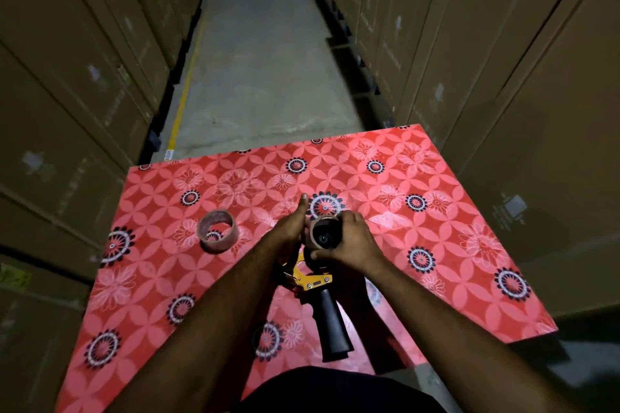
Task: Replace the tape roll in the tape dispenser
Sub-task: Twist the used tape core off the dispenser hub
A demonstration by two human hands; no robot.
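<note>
Red floral table point(436, 245), yellow-black dispenser point(313, 282)

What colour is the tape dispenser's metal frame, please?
Yellow metal frame, above the black plastic handle; head view.

Both my bare forearms reach forward from the bottom of the frame and converge at the centre. My left hand point(291, 223) is extended, fingers together, tips pointing away from me. My right hand point(352, 240) is curled beside it, knuckles up, thumb tucked underneath, fingers wrapped in a closed grasp, the two hands nearly touching.
</note>
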